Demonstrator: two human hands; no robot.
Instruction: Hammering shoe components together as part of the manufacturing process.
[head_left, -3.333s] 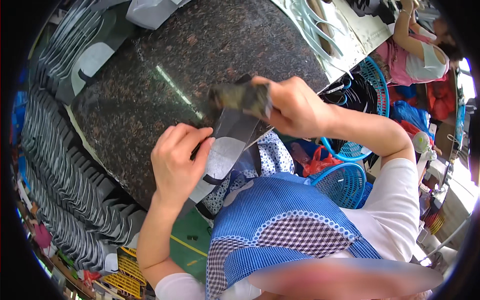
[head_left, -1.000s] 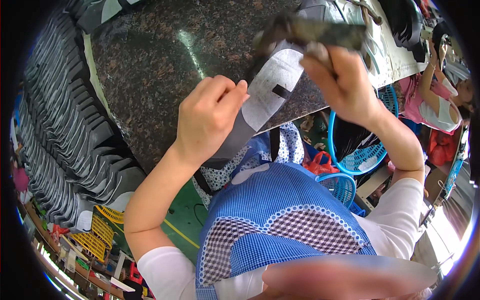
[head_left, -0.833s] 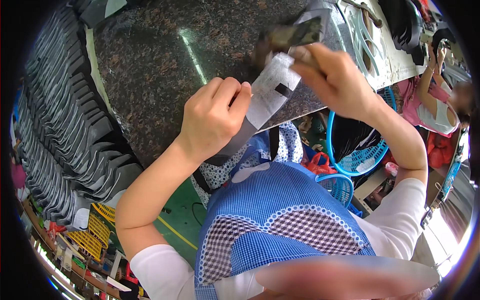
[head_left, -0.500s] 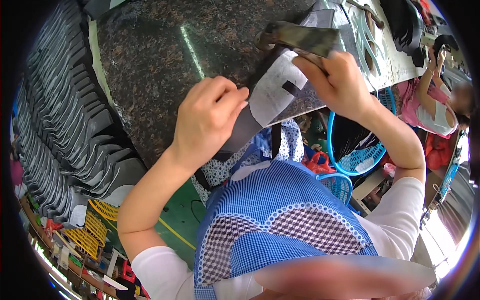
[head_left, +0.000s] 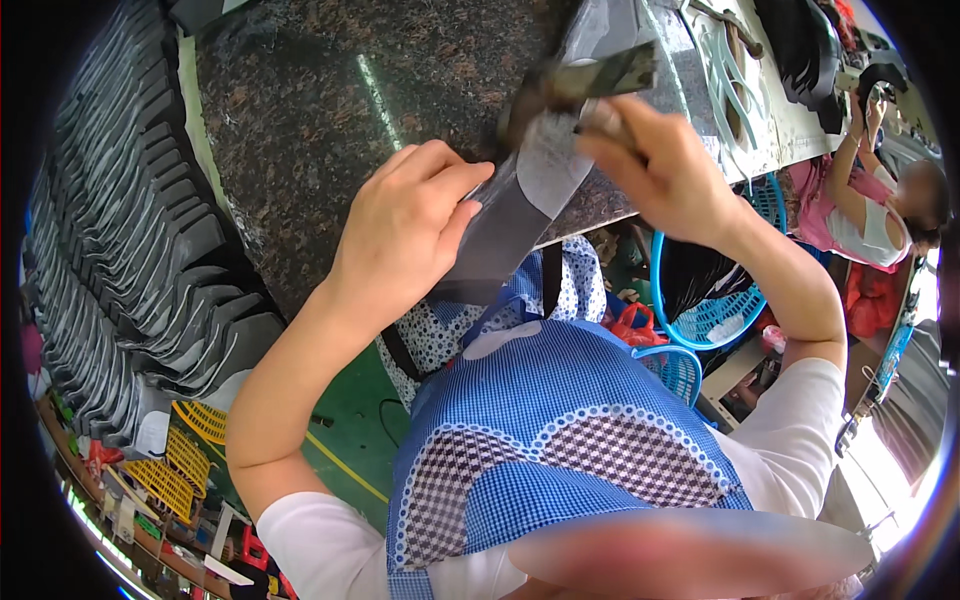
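A long dark-grey flat piece (head_left: pixel 497 240) with a lighter grey patch (head_left: pixel 553 170) lies slantwise over the near edge of the speckled stone tabletop (head_left: pixel 290 120). Thumb and fingers of my left hand (head_left: pixel 400 235) pinch its left edge. My right hand (head_left: pixel 665 165) is wrapped round the handle of a hammer, whose metal head (head_left: pixel 605 78) is over the far part of the piece. Motion blurs the head, and I cannot tell whether it touches the surface. The handle is mostly hidden by my fingers.
Long rows of stacked dark-grey pieces (head_left: pixel 130 220) stand left of the tabletop. Light strips (head_left: pixel 735 90) and another tool lie at its right end. Blue baskets (head_left: pixel 660 290) are below on the right, yellow crates (head_left: pixel 180 460) low on the left. Another person (head_left: pixel 870 200) is at far right.
The hammer has shifted slightly left and down with my right hand. The grey piece's near end shows more, and my left fingers have closed nearer along its edge.
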